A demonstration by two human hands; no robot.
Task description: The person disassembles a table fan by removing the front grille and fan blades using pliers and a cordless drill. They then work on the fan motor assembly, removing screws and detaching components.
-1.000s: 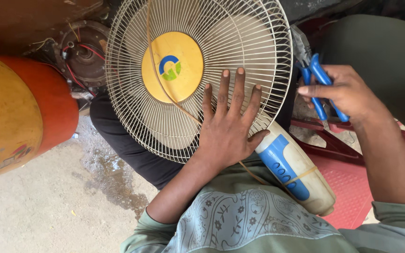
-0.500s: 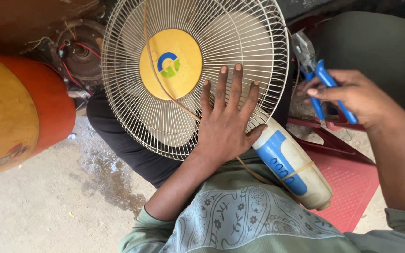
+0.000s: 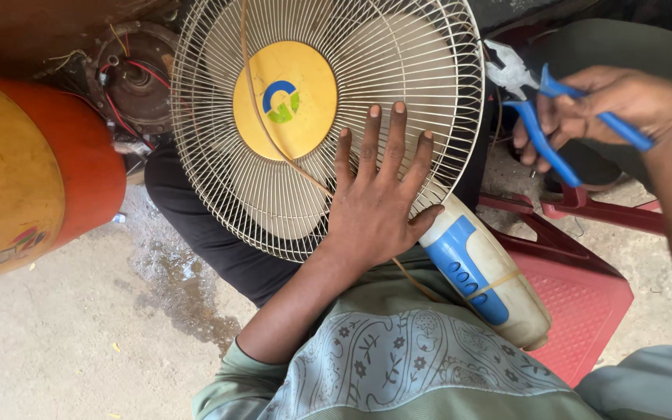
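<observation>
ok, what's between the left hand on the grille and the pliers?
Head view: only a strip of the fan grille and its rim separates the left hand from the blue-handled pliers in the right hand.

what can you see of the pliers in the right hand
The pliers have bright blue, likely plastic-coated handles and a worn grey metal head. The handles are spread apart, the head pointing left toward the rim of the fan grille. The right hand grips them in the air: one handle runs out past the fist to the right, the other angles down below the fingers. Whether the tips touch the grille cannot be told.
</observation>
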